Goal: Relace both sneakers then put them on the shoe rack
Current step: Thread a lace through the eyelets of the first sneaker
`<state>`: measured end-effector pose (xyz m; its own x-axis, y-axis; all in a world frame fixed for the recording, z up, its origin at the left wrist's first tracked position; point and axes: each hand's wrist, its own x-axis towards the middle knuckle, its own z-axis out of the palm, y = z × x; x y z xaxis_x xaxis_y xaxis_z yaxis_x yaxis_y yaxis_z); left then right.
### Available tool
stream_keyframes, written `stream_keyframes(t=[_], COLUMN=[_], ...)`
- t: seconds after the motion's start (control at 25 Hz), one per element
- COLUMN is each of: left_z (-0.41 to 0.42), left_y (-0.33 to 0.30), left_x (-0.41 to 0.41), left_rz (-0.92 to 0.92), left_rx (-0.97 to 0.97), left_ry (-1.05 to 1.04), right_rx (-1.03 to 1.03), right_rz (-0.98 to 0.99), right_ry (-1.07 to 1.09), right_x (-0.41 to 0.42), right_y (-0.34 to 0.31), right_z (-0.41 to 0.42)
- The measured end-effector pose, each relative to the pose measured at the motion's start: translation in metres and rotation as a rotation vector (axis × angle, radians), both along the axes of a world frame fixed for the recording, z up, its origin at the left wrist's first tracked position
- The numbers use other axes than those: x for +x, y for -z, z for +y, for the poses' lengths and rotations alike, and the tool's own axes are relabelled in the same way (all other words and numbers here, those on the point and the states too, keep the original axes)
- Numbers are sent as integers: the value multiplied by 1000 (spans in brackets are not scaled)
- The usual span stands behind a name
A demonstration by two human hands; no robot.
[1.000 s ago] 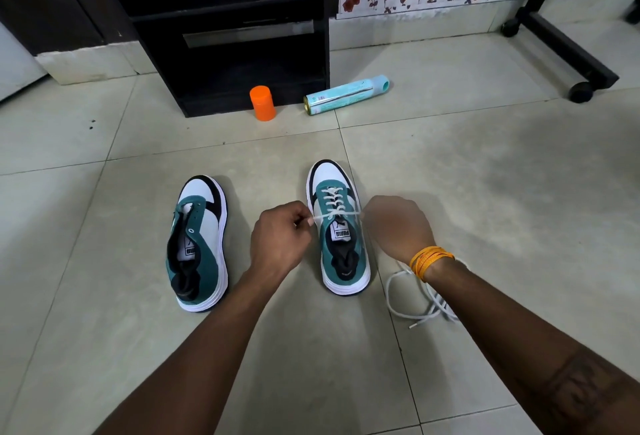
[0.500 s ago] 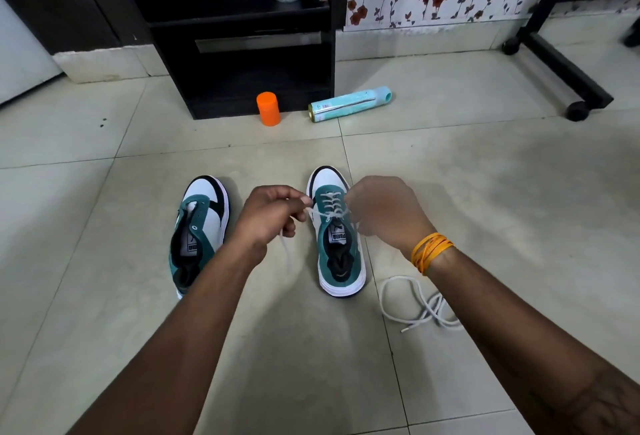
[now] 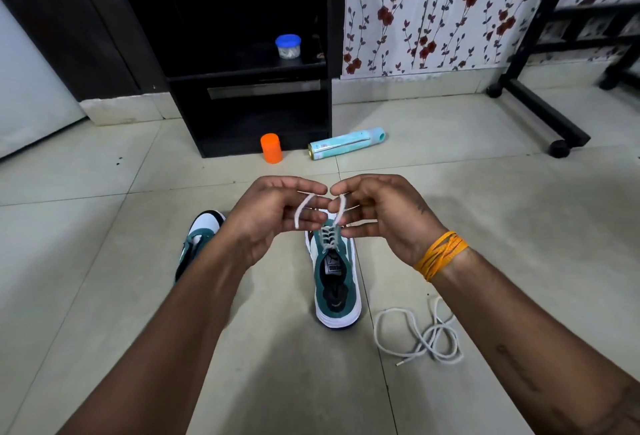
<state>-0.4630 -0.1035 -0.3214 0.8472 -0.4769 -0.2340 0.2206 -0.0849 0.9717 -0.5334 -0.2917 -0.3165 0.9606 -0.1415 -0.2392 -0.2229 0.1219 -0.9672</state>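
Hands: my left hand (image 3: 273, 216) and right hand (image 3: 377, 212) each pinched a lace end (image 3: 304, 207) above the right sneaker (image 3: 337, 282) | Done: laced, untied | Left: left sneaker (image 3: 197, 244) beside it unlaced, spare lace (image 3: 420, 336) on floor, shoe rack (image 3: 242, 53) beyond.

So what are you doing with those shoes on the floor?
A person is lacing up a sneaker. The left hand and right hand each pinch one end of the white lace above the laced sneaker. The other sneaker sits to its left, partly hidden by the arm. A loose lace lies on the floor tiles. Neither shoe is on the black rack yet.
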Motion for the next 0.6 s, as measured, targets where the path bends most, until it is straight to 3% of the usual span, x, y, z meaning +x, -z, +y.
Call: stream_keyframes(t=[0.12, 0.36, 0.6], left_z=[2, -6, -21], left_y=[1, 6, -4], left_x=[-1, -1, 3], left_rz=[-87, -357, -447], left_rx=[-4, 131, 103], left_ry=[13, -86, -177], right_rx=[-72, -528, -361], right_rz=[-90, -343, -382], right_ry=[-26, 151, 198], right_x=[-1, 7, 14], right_y=[6, 11, 2], right_z=[1, 3, 8])
